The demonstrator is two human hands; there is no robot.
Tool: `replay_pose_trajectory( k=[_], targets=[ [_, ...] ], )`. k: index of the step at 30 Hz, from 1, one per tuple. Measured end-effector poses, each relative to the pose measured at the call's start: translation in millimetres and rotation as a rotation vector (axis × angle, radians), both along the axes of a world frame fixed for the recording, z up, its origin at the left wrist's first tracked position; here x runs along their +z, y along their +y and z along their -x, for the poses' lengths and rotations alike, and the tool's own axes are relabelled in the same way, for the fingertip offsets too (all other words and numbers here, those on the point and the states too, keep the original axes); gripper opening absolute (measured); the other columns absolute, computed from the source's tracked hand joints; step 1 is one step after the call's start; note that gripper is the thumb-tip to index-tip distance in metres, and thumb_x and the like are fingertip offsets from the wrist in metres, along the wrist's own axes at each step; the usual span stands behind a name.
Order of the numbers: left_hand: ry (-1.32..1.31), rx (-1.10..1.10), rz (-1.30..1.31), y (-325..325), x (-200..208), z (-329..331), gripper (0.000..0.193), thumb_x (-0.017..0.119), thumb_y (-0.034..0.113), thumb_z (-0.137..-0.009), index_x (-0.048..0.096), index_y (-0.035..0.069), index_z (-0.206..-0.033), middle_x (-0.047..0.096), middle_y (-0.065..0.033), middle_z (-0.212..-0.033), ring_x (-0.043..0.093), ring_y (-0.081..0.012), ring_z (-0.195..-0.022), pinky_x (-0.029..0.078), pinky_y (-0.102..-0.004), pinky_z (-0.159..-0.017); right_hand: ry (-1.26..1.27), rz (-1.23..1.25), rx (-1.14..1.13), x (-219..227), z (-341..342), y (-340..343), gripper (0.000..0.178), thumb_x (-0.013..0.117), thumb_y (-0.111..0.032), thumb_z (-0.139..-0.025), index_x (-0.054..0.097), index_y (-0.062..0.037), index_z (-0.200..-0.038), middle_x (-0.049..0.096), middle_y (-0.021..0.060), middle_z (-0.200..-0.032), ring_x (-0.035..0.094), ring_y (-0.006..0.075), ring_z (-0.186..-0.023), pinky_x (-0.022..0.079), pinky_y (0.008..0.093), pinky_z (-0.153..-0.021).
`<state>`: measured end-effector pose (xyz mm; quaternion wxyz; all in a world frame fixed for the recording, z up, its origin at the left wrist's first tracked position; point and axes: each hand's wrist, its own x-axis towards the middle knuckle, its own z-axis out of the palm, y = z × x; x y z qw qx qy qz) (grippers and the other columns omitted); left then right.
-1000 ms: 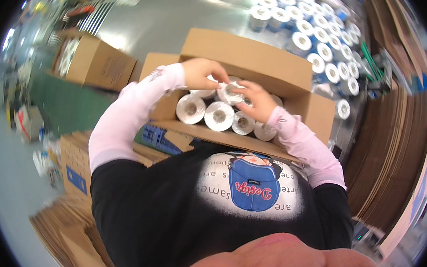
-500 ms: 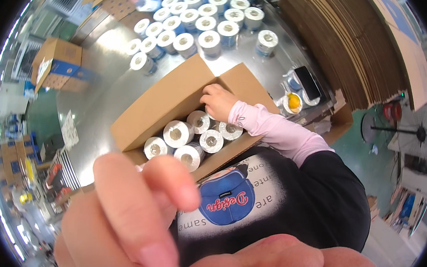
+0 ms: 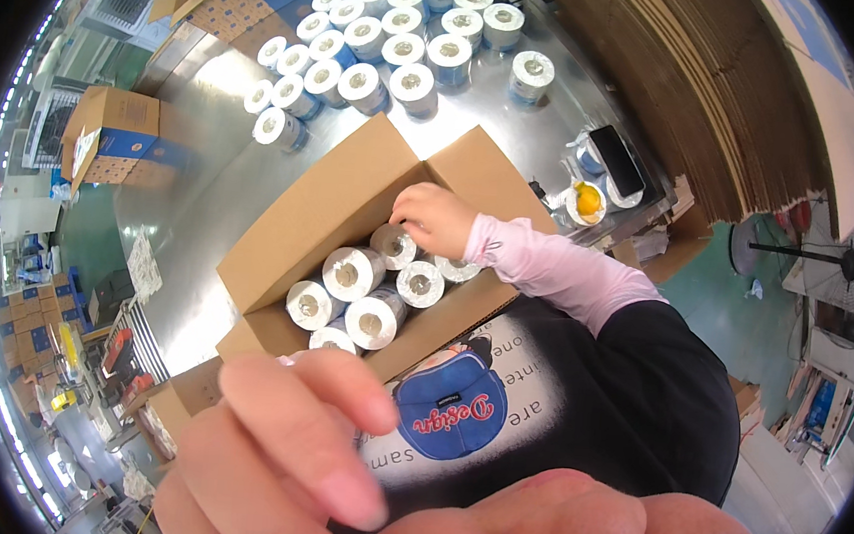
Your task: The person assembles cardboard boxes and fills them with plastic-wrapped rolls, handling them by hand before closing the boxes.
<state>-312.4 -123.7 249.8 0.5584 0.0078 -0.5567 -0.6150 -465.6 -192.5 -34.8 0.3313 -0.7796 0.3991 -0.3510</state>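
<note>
An open cardboard box (image 3: 311, 213) stands on the table in front of my body, with several white-topped rolls (image 3: 354, 273) upright inside. My right hand (image 3: 436, 220), in a pink sleeve, reaches over the box's far right end. Its fingers are curled down beside a roll (image 3: 395, 245); their tips are partly hidden, so what they grip does not show. Large and blurred in the lower left, my left hand (image 3: 272, 446) is raised close to the camera. Its fingers are bent but apart, with nothing seen between them.
Many rolls (image 3: 400, 50) stand at the back of the metal table (image 3: 185, 218). To the right are a phone (image 3: 617, 160), a yellow object (image 3: 587, 199) and stacked flat cardboard (image 3: 691, 97). Other cartons (image 3: 121, 143) and a patterned carton (image 3: 242, 1) stand left.
My left hand has shifted down and right, uncovering another roll in the box. My right hand has dropped slightly. The other person's hand has left view; rolls now show farther left above the patterned carton.
</note>
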Motion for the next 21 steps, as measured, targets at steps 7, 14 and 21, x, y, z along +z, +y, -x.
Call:
replay_pose_trajectory(
  k=[7, 14, 21],
  targets=[
    [-0.185, 0.138, 0.066, -70.0, -21.4, 27.8, 0.012, 0.055, 0.018, -0.089, 0.057, 0.01, -0.08, 0.055, -0.0017, -0.082, 0.053, -0.0194, -0.091, 0.044, -0.0402, -0.085, -0.118, -0.193, -0.648, -54.1, 139.9, -102.9, 0.024, 0.058, -0.006, -0.083, 0.066, -0.0088, -0.106, 0.068, 0.0098, -0.102, 0.065, 0.0269, -0.093, 0.051, 0.0346, -0.082],
    [-0.957, 0.541, -0.08, -315.5, -236.3, 48.5, 0.026, 0.066, 0.008, -0.083, 0.063, 0.007, -0.109, 0.065, -0.0055, -0.107, 0.06, -0.018, -0.099, 0.046, -0.0342, -0.088, 0.489, -0.419, -1.059, -168.4, 285.6, -227.9, 0.066, 0.069, -0.032, -0.077, 0.048, -0.0088, -0.135, 0.056, 0.0209, -0.129, 0.053, 0.0346, -0.12, 0.041, 0.0387, -0.102],
    [-1.895, 0.448, 0.628, -387.9, -416.2, 75.7, 0.043, 0.066, 0.014, -0.079, 0.062, 0.025, -0.12, 0.046, -0.0098, -0.14, 0.04, -0.0295, -0.132, 0.037, -0.0413, -0.107, 0.648, -0.617, -0.606, -165.0, 243.8, -243.7, 0.043, 0.066, -0.026, -0.077, 0.061, -0.0099, -0.116, 0.063, 0.0168, -0.116, 0.058, 0.0355, -0.11, 0.046, 0.04, -0.095]
  ],
)
